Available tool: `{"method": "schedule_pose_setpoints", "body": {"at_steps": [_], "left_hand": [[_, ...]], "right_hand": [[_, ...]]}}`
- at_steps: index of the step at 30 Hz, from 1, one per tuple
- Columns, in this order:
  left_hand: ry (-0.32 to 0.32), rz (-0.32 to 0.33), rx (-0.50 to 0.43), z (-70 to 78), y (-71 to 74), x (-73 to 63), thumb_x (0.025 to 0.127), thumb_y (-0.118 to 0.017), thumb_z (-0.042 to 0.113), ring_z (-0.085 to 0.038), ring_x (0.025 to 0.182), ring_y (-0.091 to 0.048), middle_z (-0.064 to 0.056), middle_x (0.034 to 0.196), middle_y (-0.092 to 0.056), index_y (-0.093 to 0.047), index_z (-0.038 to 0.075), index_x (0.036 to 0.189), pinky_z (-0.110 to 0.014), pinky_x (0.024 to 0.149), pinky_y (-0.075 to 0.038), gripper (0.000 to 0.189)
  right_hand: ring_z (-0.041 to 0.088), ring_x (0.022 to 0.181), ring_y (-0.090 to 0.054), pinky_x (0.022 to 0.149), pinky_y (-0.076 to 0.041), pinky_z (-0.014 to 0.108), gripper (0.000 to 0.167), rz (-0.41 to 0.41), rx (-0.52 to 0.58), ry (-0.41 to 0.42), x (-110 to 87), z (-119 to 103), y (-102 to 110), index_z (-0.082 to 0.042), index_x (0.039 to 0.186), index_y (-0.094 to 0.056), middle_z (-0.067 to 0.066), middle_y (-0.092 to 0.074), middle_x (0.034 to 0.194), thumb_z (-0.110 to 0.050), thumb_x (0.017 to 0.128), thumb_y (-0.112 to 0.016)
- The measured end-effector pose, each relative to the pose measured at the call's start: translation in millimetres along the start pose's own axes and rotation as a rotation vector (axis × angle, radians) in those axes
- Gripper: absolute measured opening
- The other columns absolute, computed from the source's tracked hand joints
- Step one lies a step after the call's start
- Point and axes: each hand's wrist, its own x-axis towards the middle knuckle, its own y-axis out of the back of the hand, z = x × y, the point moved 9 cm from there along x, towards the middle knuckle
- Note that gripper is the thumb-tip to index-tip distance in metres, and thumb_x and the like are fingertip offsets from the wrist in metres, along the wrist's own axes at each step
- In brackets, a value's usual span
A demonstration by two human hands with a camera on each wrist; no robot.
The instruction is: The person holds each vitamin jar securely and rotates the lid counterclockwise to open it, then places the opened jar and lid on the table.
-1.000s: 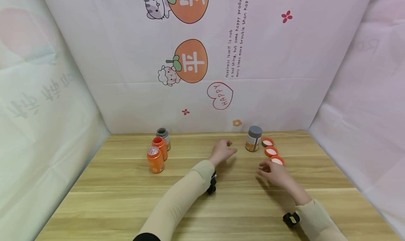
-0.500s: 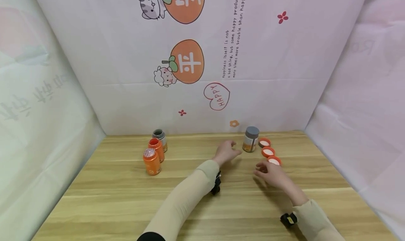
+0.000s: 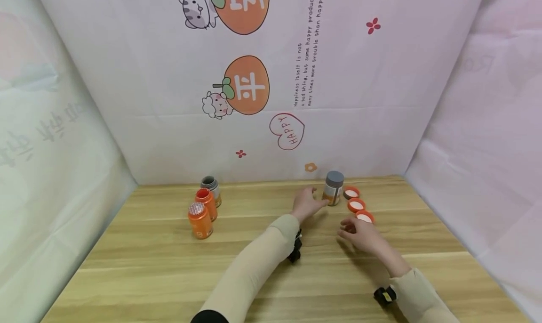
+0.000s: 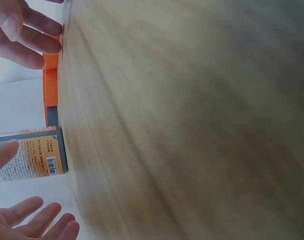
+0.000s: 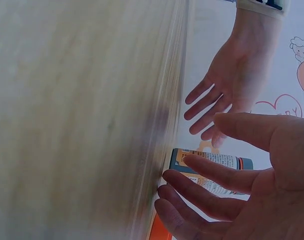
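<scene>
A grey-capped jar [image 3: 333, 188] with a white and orange label stands upright at the back right. My left hand [image 3: 306, 206] is just left of it, fingers spread and thumb pointing at the jar; whether they touch, I cannot tell. In the left wrist view, the jar [image 4: 34, 156] lies between the left thumb and fingers. My right hand [image 3: 362, 234] hovers loosely with fingers apart beside the nearest orange lid [image 3: 365, 216] and partly covers it. Two more lids, an orange one [image 3: 356, 205] and an orange-and-dark one [image 3: 351, 192], run back from there.
On the left stand an orange jar with a patterned top [image 3: 200, 222], an uncapped orange jar [image 3: 207, 201] and an uncapped grey jar [image 3: 211, 190], in a slanting row. A printed cloth wall [image 3: 338, 139] rises behind the wooden table [image 3: 161, 266]; cloth hangs at both sides.
My left hand has moved right, up to the grey-capped jar. The right hand stays nearly in place beside the lids. The head view has shifted slightly.
</scene>
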Motion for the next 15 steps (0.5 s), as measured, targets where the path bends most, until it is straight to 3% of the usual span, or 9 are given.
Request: {"method": "schedule_pose_setpoints", "body": {"at_steps": [6,15], "left_hand": [[-0.016,0.025,0.025,3.1,-5.0,7.0,0.076,-0.077,0.041,-0.024,0.111,-0.058,-0.010,0.128,-0.059,-0.053,0.008,0.129,-0.036,0.089,-0.049,0.066],[0.012,0.037,0.009,11.1,-9.8,10.5,0.076,-0.078,0.038,-0.025,0.116,-0.056,-0.010,0.128,-0.059,-0.052,0.008,0.132,-0.039,0.094,-0.047,0.069]], "right_hand": [[0.031,0.094,-0.064,0.081,-0.051,0.046,0.041,0.005,-0.011,0.007,0.5,-1,2,0.005,0.116,-0.060,0.019,-0.067,0.104,-0.027,0.090,-0.063],[0.032,0.095,-0.064,0.081,-0.052,0.045,0.040,-0.001,0.011,0.019,0.1,-3,1,0.006,0.115,-0.059,0.021,-0.066,0.105,-0.026,0.090,-0.063]]}}
